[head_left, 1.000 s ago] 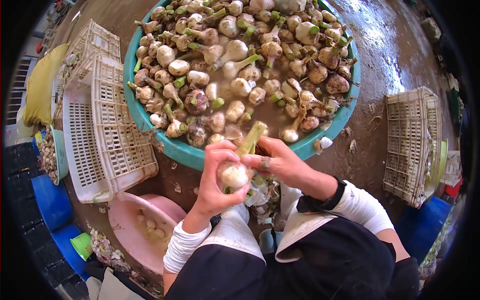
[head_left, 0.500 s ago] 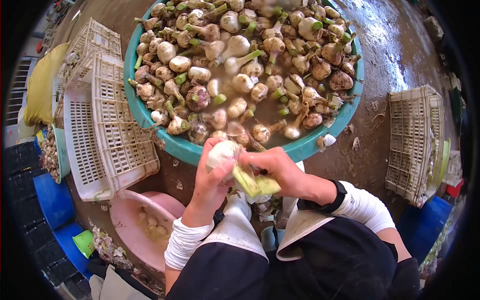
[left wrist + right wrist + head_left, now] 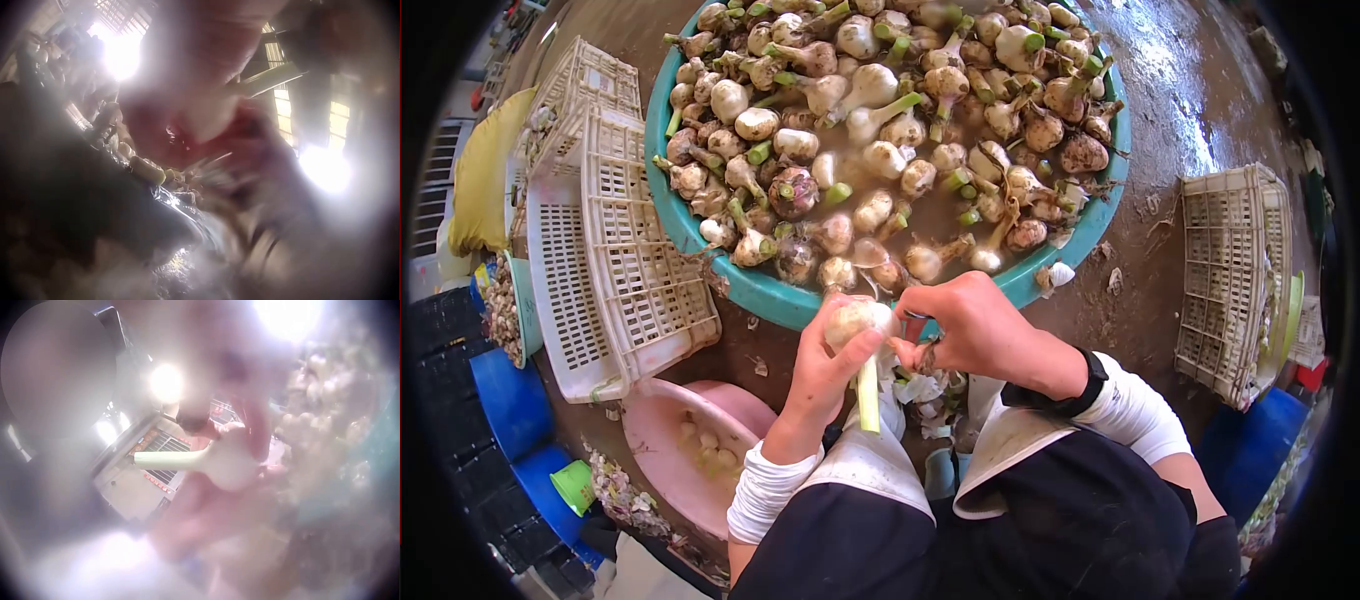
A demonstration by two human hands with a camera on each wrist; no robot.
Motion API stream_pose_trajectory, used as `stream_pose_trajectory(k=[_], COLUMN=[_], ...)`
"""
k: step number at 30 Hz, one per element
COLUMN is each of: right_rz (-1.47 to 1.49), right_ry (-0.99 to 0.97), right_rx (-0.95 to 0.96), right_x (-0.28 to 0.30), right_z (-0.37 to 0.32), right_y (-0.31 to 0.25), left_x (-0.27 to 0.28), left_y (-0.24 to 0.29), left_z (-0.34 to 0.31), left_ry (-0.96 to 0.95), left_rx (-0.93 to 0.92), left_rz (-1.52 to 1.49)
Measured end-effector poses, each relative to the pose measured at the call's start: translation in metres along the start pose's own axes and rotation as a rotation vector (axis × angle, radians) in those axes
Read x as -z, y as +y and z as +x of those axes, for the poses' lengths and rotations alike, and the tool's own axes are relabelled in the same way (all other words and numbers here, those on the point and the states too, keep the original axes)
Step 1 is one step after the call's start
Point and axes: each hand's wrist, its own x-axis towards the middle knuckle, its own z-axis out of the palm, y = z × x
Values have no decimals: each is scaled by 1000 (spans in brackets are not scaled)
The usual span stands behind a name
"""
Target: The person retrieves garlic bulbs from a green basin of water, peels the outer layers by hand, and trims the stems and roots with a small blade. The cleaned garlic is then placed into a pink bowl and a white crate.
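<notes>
A pale garlic bulb (image 3: pixel 860 322) with a trimmed green stem (image 3: pixel 868 397) is held by my left hand (image 3: pixel 820 368), thumb across its near side and stem pointing down toward my lap. My right hand (image 3: pixel 985 330), fingers curled, pinches at the bulb's right side with thumb and forefinger. A dark band or piece (image 3: pixel 930 352) sits on the right thumb. In the right wrist view the bulb (image 3: pixel 231 459) shows whitish between blurred fingers, its stem sticking out leftward. The left wrist view is mostly blurred, with the stem (image 3: pixel 272 79) showing past the hand.
Just ahead stands a big teal tub (image 3: pixel 775 305) of muddy water heaped with garlic (image 3: pixel 792 190). Plastic crates flank it, a left crate (image 3: pixel 635 250) and a right crate (image 3: pixel 1225 280). A pink basin (image 3: pixel 645 425) with several bulbs lies by my left leg.
The garlic has turned so its stem points down, slimmer and paler than before. The loose leafy layer seen half a second ago is gone from between the hands, and the right hand has moved slightly up.
</notes>
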Motion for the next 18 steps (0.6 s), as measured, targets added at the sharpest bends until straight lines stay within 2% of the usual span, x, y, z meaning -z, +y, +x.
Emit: stream_pose_trajectory(k=[5, 7, 8, 10, 12, 13, 15, 16, 18], right_rz=[122, -163, -167, -89, 50, 52, 53, 67, 100], right_ry=[-45, -43, -43, 339, 538, 536, 265, 24, -409], right_rx=[-43, 9, 11, 77, -213, -209, -178, -215, 0], right_x=[-5, -9, -4, 17, 46, 49, 47, 45, 29], right_z=[-4, -9, -5, 10, 20, 16, 1, -5, -20], right_y=[3, 1, 4, 19, 27, 31, 37, 34, 38], left_x=[-3, 4, 7, 5, 9, 12, 17, 19, 28], left_y=[11, 8, 9, 19, 15, 14, 12, 17, 31], left_z=[-2, -1, -1, -7, -7, -6, -6, -8, -17], left_ry=[-114, -151, -188, -265, -307, -303, -241, -245, -175], left_rx=[38, 24, 9, 113, 42, 38, 14, 13, -19], left_rz=[-77, -7, 63, 312, 310, 311, 227, 225, 119])
